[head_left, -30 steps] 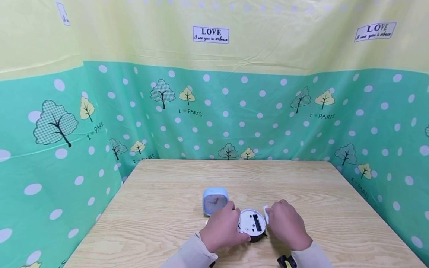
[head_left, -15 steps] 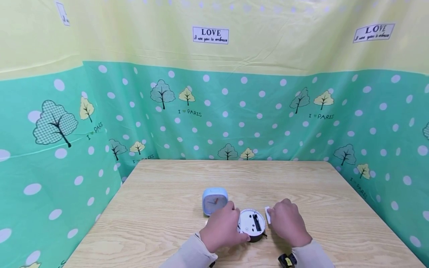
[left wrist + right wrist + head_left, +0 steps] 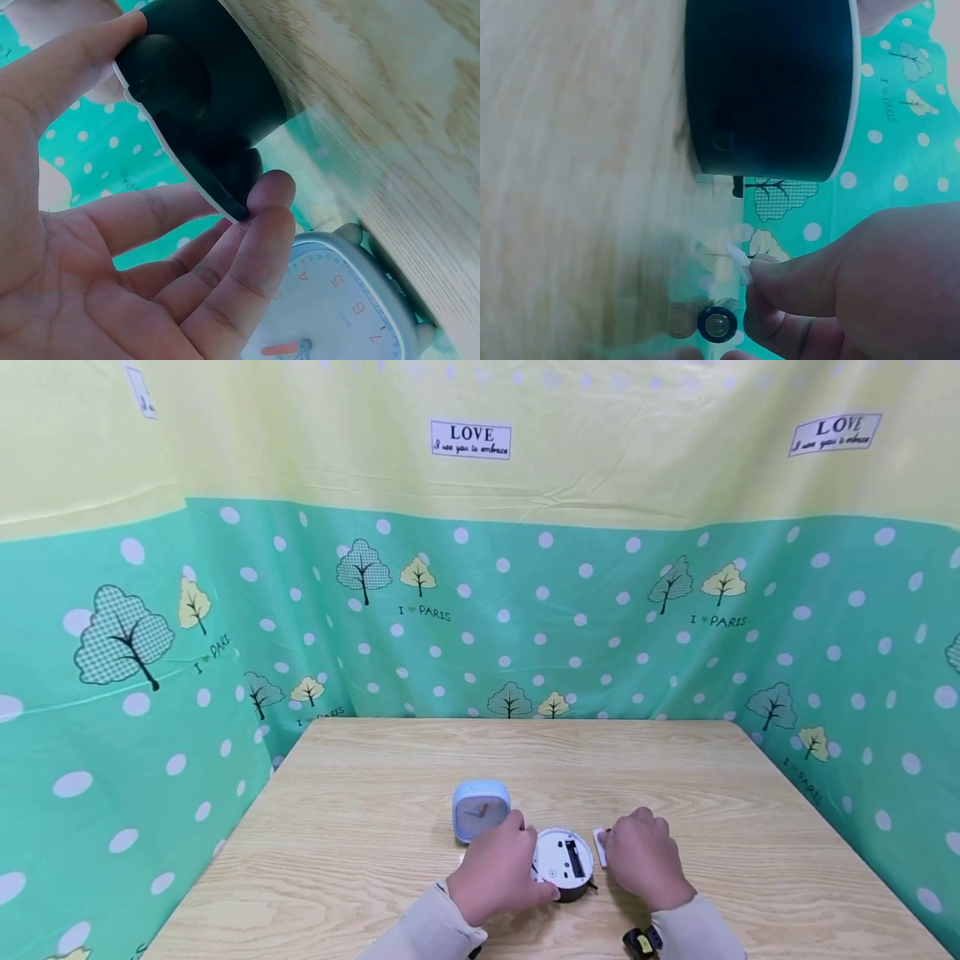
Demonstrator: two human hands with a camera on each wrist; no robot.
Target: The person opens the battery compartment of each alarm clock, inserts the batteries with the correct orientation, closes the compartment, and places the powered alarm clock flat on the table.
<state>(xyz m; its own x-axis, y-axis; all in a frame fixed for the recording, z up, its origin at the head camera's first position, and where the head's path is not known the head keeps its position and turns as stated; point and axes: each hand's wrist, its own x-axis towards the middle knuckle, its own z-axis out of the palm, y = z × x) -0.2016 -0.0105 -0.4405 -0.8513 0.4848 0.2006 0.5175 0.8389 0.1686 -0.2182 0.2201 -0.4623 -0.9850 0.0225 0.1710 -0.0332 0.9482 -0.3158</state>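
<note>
A round black alarm clock (image 3: 562, 853) lies with its white back up, and a dark battery slot (image 3: 575, 858) is exposed there. My left hand (image 3: 497, 867) grips its left side; the left wrist view shows the thumb on the rim and fingertips at the foot end. Just right of the clock, my right hand (image 3: 647, 857) pinches a small flat white battery cover (image 3: 739, 262) between thumb and finger. Close by those fingers, low over the wooden surface, a battery (image 3: 717, 324) shows its round end. The right hand's other fingers are partly hidden.
A light blue square alarm clock (image 3: 480, 810) stands upright behind my left hand, its face toward me. The wooden table (image 3: 360, 860) runs back to a green and yellow patterned curtain (image 3: 510, 610) on three sides.
My right hand has shifted slightly right, away from the black clock, and the white battery cover now sits a little lower. The left hand and both clocks stay in place.
</note>
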